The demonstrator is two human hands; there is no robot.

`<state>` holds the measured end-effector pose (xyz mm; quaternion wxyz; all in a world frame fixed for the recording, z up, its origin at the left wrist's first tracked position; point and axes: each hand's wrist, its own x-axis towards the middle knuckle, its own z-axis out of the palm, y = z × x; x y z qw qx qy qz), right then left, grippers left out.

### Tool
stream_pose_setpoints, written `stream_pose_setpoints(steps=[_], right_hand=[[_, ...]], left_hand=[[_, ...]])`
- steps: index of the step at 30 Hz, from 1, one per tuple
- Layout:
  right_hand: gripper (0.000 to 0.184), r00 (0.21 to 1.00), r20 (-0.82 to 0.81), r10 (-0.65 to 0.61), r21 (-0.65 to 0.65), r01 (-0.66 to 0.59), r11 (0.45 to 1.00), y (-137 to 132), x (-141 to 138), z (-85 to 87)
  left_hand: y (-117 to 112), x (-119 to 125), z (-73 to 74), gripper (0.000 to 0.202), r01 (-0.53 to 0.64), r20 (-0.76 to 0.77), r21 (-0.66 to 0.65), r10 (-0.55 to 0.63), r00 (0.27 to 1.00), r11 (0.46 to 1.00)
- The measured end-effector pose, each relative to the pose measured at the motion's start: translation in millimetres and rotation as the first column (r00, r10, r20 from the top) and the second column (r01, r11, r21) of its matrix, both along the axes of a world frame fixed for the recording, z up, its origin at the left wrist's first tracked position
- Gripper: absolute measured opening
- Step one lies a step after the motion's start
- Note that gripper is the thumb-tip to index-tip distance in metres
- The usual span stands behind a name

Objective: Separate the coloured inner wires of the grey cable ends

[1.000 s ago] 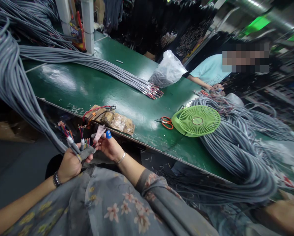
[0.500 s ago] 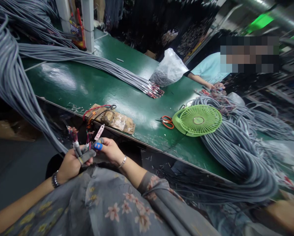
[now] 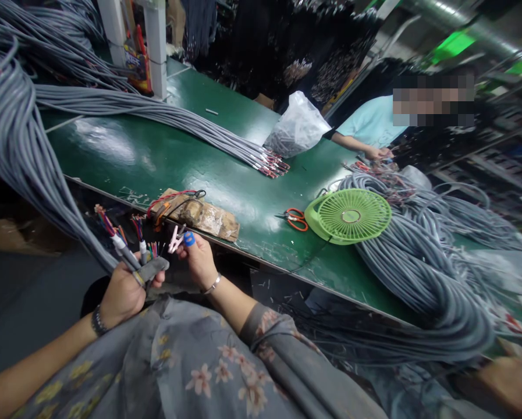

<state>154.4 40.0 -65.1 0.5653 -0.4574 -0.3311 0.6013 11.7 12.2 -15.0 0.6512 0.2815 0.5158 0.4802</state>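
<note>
My left hand [image 3: 123, 291] is closed around the ends of several grey cables [image 3: 125, 253], whose stripped coloured wires [image 3: 106, 221] stick up above my fist. My right hand [image 3: 198, 260] wears a blue finger cot [image 3: 189, 238] and pinches a small white clip-like tool [image 3: 174, 238] right beside those wire ends. Both hands hover below the near edge of the green table [image 3: 156, 157]. The cables run up and left into a thick grey bundle [image 3: 11, 134].
A taped brown block with red and black leads [image 3: 195, 212] sits at the table edge. Orange scissors [image 3: 295, 217], a green fan [image 3: 350, 215], a clear bag [image 3: 298, 125] and laid-out cables [image 3: 177, 119] are on the table. A person in a light blue shirt [image 3: 369, 125] works opposite. Coiled grey cable [image 3: 422, 273] lies right.
My right hand rose slightly with the white clip, and the wire ends in my left hand tilted left. My view shifted a little.
</note>
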Motion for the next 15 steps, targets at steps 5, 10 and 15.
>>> stream_pose_setpoints(steps=[5,10,15], right_hand=[[0.059,0.986,-0.138,0.095,-0.145,-0.115,0.983,5,-4,3.2],[0.049,0.935,-0.343,0.096,-0.223,-0.18,0.958,10,-8,8.4],[0.046,0.931,-0.361,0.059,-0.226,-0.149,0.963,10,-11,10.0]], left_hand=[[2,4,5.9,0.035,0.014,-0.01,-0.05,-0.015,1.0,0.999],[3,7,6.2,0.036,0.018,-0.024,-0.073,-0.02,1.0,0.997],[3,7,4.4,0.037,0.026,-0.061,-0.08,-0.03,0.998,0.997]])
